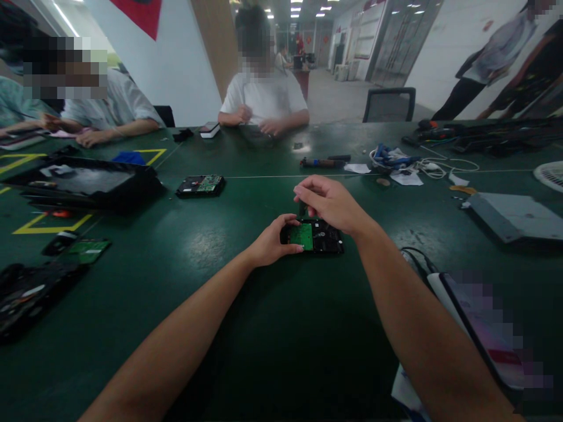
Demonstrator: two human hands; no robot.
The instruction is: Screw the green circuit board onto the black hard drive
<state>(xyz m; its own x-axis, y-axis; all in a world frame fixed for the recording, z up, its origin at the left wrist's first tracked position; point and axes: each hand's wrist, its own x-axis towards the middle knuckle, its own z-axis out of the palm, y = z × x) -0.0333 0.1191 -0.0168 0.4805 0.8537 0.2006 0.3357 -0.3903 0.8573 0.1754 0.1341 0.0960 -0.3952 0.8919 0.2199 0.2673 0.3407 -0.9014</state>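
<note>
A hard drive (328,237) lies flat on the green table, its green circuit board (302,235) facing up. My left hand (276,240) grips the drive's left end, thumb at the near edge and fingers at the far edge. Above the drive, my right hand (328,202) has its fingers closed in a pinch. A short dark tool (302,208) shows below those fingertips, near the board's far edge. Its kind is too small and dark to tell, and its tip is hard to make out.
Another hard drive (201,185) lies ahead on the left, near a black casing (88,181). Black parts (30,293) sit at far left. A phone (479,328) and grey metal box (514,217) are on the right, cables (391,157) beyond. A person (264,97) sits opposite.
</note>
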